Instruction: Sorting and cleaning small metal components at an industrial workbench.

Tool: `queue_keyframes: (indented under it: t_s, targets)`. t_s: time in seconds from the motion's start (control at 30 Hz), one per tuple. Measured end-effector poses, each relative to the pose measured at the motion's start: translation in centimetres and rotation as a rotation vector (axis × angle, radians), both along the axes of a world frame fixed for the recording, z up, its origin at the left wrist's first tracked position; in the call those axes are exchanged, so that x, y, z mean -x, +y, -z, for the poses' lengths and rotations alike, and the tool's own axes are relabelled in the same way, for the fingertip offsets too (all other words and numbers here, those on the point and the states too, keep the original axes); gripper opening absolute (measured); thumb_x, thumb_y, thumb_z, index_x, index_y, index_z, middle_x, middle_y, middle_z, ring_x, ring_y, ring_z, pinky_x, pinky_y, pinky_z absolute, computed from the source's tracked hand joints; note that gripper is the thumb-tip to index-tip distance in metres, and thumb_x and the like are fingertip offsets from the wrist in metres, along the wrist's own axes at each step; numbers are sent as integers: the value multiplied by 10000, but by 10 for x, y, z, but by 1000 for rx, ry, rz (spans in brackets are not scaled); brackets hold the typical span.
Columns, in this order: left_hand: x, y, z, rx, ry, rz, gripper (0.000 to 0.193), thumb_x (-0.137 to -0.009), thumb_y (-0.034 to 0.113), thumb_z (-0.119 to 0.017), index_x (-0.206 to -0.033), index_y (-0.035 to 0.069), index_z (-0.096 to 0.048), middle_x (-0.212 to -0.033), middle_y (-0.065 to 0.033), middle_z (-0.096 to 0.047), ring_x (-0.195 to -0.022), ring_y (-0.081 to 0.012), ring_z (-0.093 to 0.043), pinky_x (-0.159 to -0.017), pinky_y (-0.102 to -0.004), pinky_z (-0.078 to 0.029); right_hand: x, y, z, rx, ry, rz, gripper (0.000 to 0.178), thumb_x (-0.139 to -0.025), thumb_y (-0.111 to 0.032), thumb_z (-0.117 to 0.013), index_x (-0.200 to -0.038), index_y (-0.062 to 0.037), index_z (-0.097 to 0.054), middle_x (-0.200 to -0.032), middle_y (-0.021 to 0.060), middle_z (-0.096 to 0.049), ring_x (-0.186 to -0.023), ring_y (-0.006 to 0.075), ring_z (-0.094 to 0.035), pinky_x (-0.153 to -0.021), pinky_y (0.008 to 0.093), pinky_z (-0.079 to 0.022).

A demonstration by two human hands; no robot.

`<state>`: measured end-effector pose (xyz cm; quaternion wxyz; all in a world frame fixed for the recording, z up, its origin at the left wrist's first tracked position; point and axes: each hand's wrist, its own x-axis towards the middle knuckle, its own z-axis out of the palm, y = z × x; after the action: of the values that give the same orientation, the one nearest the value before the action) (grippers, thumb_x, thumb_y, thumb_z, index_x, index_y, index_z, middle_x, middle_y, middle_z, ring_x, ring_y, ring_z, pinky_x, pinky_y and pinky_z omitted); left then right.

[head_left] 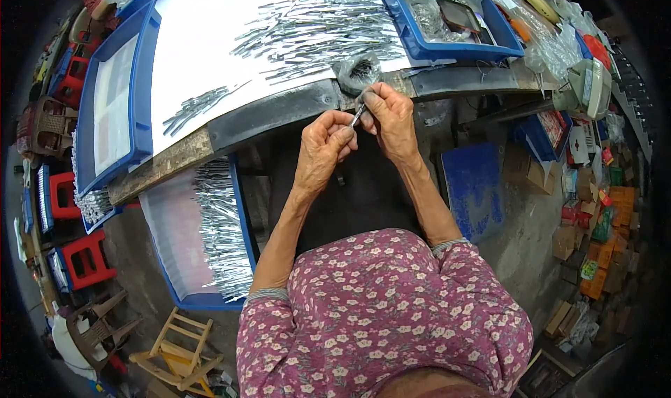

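In front of the table edge, my left hand (pixel 323 146) and my right hand (pixel 393 122) meet with fingers pinched on a thin metal piece (pixel 358 115). Its exact kind is too small to tell, and fingers cover most of it. Just beyond my right fingertips, a clear plastic bag (pixel 347 83) sits at the table edge with small dark parts inside. A wide heap of slender silvery metal pieces (pixel 321 31) lies on the white sheet (pixel 203 38). Left of it is a smaller bunch of similar pieces (pixel 194 111).
Blue trays stand on the table at left (pixel 145 83) and at right (pixel 461 52), the right one holding plastic bags. Below the table, another blue tray (pixel 241 237) holds many metal pieces. Red stools (pixel 87 257), a wooden chair (pixel 183 349) and boxes (pixel 594 279) stand around.
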<state>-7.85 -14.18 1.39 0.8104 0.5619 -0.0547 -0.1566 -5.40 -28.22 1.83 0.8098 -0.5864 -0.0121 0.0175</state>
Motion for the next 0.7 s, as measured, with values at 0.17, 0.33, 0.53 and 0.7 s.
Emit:
queue_keyframes:
  t_s: [0.17,0.33,0.53,0.7]
  targets:
    - [1,-2,-2,-1,-1,12,145,-851,97,-515,-952,-7,-517,-667,-14,-529,-496,-21,-374,-444,-155,-277,3,-2,-1,97,-52,42,123,-875,-110,-501,-822,0,-516,-603,-3,-484,-472,32,-406,-417,163,-310]
    - [2,-1,-2,-17,9,19,161,-850,123,-521,-954,0,-518,-669,-6,-528,-506,-22,-379,-456,-154,-275,6,0,-2,140,-67,63,124,-875,-105,-497,-817,3,-516,-595,0,-485,-474,39,-411,-424,165,-320]
    - [1,-3,1,4,4,2,206,-854,198,-527,-963,23,-522,-672,4,-531,-526,-24,-396,-484,-158,-288,7,-1,0,165,-79,62,116,-871,-95,-504,-827,10,-527,-598,7,-499,-490,42,-436,-437,165,-337]
    - [2,-6,-4,-11,18,-49,152,-840,87,-531,-963,8,-490,-715,-15,-539,-650,-45,-494,-587,-159,-394,7,-4,0,185,-75,44,120,-867,-100,-512,-835,14,-535,-607,5,-505,-497,42,-448,-443,163,-343]
